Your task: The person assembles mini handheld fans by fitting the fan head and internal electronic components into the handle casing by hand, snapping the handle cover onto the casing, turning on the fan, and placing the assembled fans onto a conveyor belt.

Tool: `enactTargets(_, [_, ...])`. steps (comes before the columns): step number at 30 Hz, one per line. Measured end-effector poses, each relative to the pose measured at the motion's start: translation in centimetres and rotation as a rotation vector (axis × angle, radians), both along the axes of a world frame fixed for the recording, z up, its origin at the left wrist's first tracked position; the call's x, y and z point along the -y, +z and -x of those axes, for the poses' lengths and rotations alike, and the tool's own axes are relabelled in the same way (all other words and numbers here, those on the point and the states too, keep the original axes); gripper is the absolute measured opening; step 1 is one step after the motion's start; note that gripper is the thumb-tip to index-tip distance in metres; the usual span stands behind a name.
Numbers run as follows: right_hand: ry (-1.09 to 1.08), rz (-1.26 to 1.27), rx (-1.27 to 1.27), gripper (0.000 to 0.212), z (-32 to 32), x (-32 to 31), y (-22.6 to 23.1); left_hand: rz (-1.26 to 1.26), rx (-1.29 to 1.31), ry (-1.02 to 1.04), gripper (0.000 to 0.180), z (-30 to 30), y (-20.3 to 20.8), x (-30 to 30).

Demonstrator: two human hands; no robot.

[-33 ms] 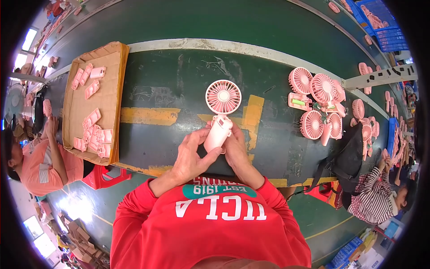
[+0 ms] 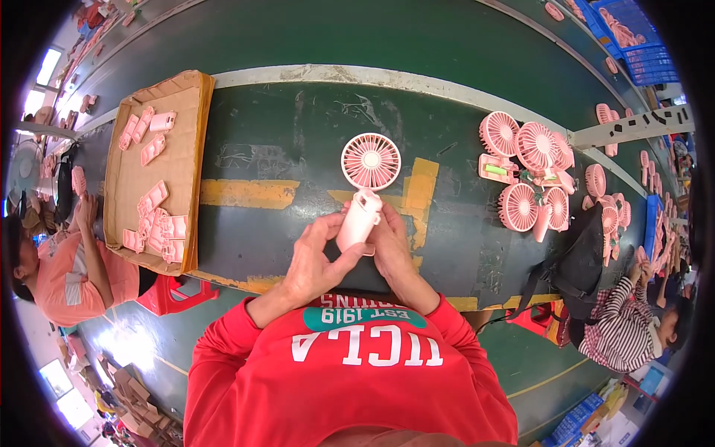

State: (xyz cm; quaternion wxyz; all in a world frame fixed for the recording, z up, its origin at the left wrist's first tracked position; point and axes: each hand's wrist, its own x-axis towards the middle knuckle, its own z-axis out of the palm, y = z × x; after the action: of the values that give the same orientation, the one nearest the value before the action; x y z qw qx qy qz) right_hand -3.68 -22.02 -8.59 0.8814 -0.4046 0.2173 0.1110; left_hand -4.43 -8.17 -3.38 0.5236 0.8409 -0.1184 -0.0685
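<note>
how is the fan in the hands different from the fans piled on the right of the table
The held fan is gripped at its pale handle by the left hand and right hand; the piled fans lie loose on the green table, untouched. The held fan is alone with its round grille facing the camera, while the piled fans overlap and tilt different ways. All are pink with round grilles.

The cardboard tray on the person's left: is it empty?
No. The cardboard tray holds many pink parts, scattered along its length on the green table.
</note>
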Motion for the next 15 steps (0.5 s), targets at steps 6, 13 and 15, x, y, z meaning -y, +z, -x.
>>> enactTargets(6, [0.001,-0.043,-0.025,0.029,-0.5,0.1,1.5,0.026,-0.071,0.116,0.046,-1.6,1.5,-1.3])
enactTargets(13, [0.051,-0.062,0.017,0.029,0.2,0.6,0.4,-0.277,-0.033,0.005,0.053,-1.0,1.0,-0.5])
enactTargets(15, [0.067,-0.097,0.031,0.029,0.3,0.9,0.4,-0.337,-0.028,-0.043,0.058,-0.9,1.0,-0.2])
